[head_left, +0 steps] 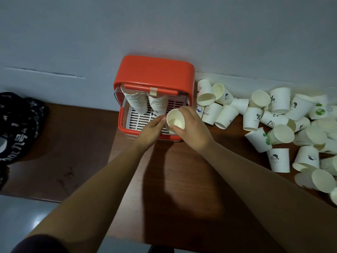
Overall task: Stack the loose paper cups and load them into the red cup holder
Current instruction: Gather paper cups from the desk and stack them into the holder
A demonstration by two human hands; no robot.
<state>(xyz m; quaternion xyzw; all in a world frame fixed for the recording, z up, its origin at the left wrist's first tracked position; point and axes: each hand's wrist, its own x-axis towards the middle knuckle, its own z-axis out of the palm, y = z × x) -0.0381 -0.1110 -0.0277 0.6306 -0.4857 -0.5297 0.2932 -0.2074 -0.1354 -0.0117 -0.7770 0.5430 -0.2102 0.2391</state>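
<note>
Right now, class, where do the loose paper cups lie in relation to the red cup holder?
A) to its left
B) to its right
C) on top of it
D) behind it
B: the loose paper cups lie scattered on the table to the right of the red cup holder.

Dim, cool light from overhead; a soft dark shadow spreads over the brown surface (200,207) at centre. Faint glare marks the floor (36,221) lower left. Corners darken, edges bow, far-right paper cups (323,180) blur.
</note>
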